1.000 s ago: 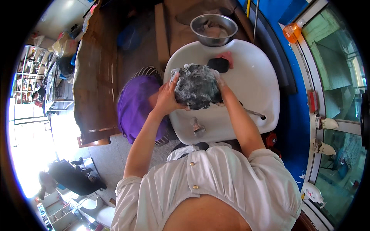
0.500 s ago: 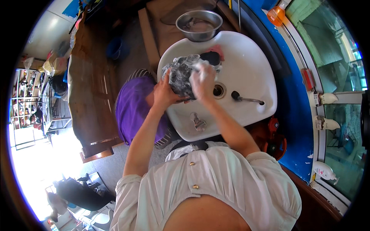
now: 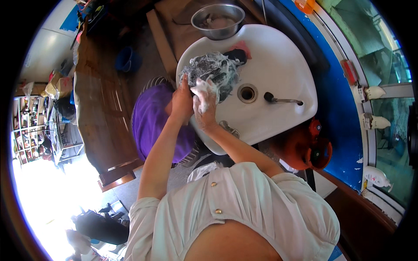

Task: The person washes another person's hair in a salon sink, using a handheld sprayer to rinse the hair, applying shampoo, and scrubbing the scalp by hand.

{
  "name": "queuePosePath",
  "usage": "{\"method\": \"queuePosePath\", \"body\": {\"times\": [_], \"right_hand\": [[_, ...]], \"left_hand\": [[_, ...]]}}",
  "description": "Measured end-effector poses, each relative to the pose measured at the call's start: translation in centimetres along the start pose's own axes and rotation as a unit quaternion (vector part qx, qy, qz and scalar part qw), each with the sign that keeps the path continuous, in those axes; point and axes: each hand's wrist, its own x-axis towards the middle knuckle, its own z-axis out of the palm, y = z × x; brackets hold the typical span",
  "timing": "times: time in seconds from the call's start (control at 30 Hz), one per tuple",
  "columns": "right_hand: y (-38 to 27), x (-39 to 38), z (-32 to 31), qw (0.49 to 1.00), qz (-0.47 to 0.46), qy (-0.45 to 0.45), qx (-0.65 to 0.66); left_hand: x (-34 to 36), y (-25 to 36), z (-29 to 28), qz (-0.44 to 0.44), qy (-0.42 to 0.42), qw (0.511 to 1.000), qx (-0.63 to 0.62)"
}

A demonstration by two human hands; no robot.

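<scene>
A person's head with dark hair thick with white lather is bowed over the white basin. My left hand cups the near left side of this head, thumb upward, with most of its fingers hidden. Close beside it, my right hand presses its foam-covered fingers into the lathered hair near the nape. Foam blurs the outline of those fingers. A purple cape covers the person's shoulders, left of the basin. Beyond the head, a dark cloth-like thing and a pink one lie in the basin.
A drain hole and a black spray nozzle on a hose are in the basin. A metal fitting sits at its near edge. A steel bowl stands behind. An orange-red gas cylinder stands by the blue wall, right.
My right hand has moved left and nearer me, from the far side of the lathered head to beside my left hand. The hair's far side is uncovered. The whole view has shifted slightly.
</scene>
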Motion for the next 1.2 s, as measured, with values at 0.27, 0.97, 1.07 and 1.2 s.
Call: {"method": "queuePosePath", "body": {"times": [0.27, 0.97, 1.07, 1.2], "right_hand": [[5.1, 1.8, 1.2, 0.969, 0.197, 0.142, -0.050], [4.8, 4.3, -4.6, 0.643, 0.580, 0.177, 0.467], [0.3, 4.9, -7.8, 0.762, 0.533, 0.070, 0.361], [10.9, 1.1, -2.9, 0.750, 0.486, 0.186, 0.408]], "left_hand": [[0.6, -0.7, 0.7, -0.006, -0.020, 0.999, 0.047], [-0.4, 1.8, -0.6, -0.021, -0.009, 0.998, 0.060], [-0.7, 1.6, -0.8, -0.052, -0.014, 0.997, 0.060], [-0.1, 3.5, -0.7, -0.029, -0.020, 0.998, 0.061]]}}
